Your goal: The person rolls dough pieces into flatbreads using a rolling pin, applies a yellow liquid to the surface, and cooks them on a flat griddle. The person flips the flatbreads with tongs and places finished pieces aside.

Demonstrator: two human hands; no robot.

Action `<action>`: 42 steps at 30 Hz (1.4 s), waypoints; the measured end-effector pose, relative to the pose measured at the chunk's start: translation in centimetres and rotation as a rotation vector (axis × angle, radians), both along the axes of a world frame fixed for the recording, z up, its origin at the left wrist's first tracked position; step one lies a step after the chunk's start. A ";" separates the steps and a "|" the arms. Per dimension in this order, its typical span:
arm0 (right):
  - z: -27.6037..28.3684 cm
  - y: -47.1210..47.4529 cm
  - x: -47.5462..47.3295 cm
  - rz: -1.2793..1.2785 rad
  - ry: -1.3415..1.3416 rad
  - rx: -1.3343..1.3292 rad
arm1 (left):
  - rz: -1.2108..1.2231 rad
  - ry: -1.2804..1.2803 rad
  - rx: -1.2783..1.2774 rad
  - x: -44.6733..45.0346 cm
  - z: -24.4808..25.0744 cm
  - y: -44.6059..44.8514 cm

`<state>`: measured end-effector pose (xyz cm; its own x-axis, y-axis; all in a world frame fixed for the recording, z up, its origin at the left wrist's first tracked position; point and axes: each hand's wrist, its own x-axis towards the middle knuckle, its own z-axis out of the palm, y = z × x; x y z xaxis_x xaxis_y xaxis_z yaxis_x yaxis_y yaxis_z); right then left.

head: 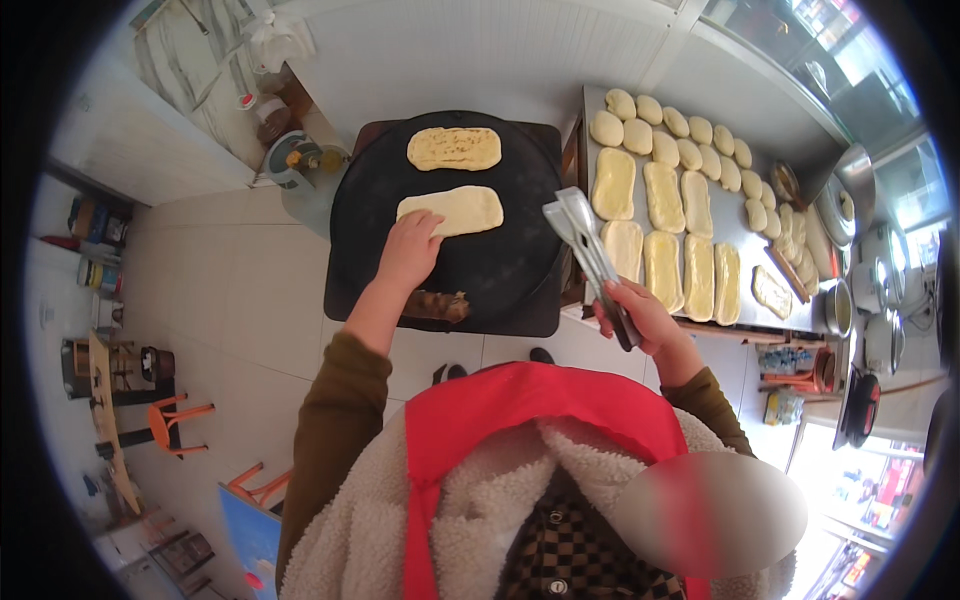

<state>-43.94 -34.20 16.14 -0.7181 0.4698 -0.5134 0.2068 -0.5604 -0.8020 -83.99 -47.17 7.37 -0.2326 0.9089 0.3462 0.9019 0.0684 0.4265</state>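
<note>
My left hand (412,247) rests with its fingertips on the left end of a pale, flat oblong piece of dough (466,210) on the round black griddle (510,262). Above it on the same griddle lies a browned, speckled flatbread (454,148). My right hand (637,311) is closed around the dark handles of metal tongs (589,241), whose jaws point up over the gap between the griddle and the worktable. Near the griddle's front edge is a brown object (436,306) that I cannot make out, partly hidden by my left forearm.
On the metal worktable (752,250) at the right lie rows of dough balls (664,148), flattened oiled dough pieces (661,271) and a wooden rolling pin (787,274). A metal bowl (838,307) stands at its right end. A gas cylinder (309,180) stands left of the griddle.
</note>
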 end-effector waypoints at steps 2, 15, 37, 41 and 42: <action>0.6 -2.4 -0.3 -0.108 0.020 -0.042 | -0.083 0.107 -0.046 -2.4 -1.0 2.1; -0.5 -7.0 -1.1 -0.207 -0.062 -0.022 | 0.162 0.033 -0.449 -2.8 0.2 -0.3; -1.4 1.5 -2.2 -0.079 -0.063 -0.015 | 0.200 -0.124 -0.508 0.2 0.6 10.1; -2.8 6.3 -6.4 0.008 -0.126 -0.003 | 0.145 0.088 -0.187 -3.6 -1.2 13.1; -3.2 7.5 -7.5 0.034 -0.139 0.013 | 0.132 0.133 -0.202 -4.4 -1.8 14.0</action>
